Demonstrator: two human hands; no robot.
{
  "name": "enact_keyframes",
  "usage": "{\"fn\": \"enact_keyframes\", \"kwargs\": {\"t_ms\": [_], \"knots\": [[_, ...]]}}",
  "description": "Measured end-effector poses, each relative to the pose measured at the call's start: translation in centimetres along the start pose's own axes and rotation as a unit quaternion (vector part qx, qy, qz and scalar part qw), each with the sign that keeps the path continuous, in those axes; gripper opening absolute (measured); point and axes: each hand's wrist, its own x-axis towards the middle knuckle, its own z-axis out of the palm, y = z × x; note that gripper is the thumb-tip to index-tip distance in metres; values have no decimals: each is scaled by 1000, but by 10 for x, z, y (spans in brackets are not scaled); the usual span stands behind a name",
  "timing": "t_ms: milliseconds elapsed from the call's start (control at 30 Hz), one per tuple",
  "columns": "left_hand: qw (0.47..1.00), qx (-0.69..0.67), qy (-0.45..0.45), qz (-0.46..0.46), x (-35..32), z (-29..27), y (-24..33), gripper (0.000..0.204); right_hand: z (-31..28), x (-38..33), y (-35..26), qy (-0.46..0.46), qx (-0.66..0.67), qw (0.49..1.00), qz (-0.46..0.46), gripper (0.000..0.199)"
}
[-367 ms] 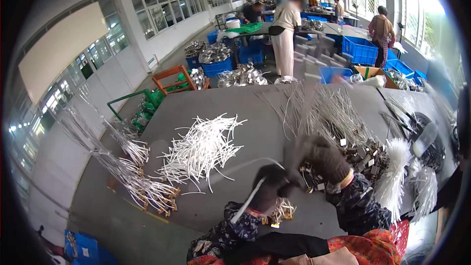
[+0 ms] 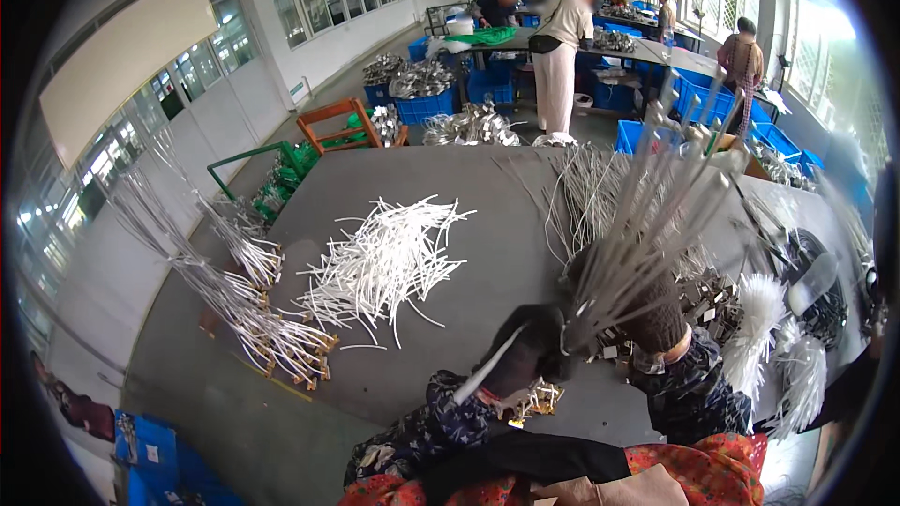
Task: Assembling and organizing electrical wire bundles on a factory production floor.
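Observation:
My left hand (image 2: 527,342), in a dark glove, is closed around a bundle of thin wires (image 2: 647,215). The grey free ends fan up and to the right, blurred. Small brass-coloured terminals (image 2: 539,401) on white sleeved ends stick out below this hand. One white sleeve (image 2: 489,370) lies across its back. My right hand (image 2: 642,305), in a brown glove, is behind the fanned wires, beside a heap of small dark metal parts (image 2: 708,305) with wires attached. Its fingers are hidden by the wires and blur. Left of my hands lies a loose pile of short white sleeves (image 2: 384,267).
Finished-looking wire bundles (image 2: 272,333) lie along the table's left edge. Bundles of clear-white strands (image 2: 750,333) and a black coil (image 2: 816,272) are at the right. Beyond the grey table (image 2: 469,183) stand a wooden chair (image 2: 342,129), blue crates (image 2: 422,105) and several people.
The wire bundle in my left hand has swung into view across my right hand, its free ends fanning upward. My right hand has shifted slightly right. The whole view has tilted a little.

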Motion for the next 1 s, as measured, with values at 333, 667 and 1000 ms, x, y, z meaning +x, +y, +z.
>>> {"fn": "enact_keyframes", "kwargs": {"t_ms": [333,667,1000], "knots": [[968,-192,47,-155,41,2,12,33,-12,-17,-12,-132,-661,643,-365,24],[966,-232,35,-109,50,1,-7,29,26,-44,-14,-229,-674,628,-314,56],[801,547,76,232,-2,18,43,26,44,-43,-16,-62,-732,604,-309,32]]}}
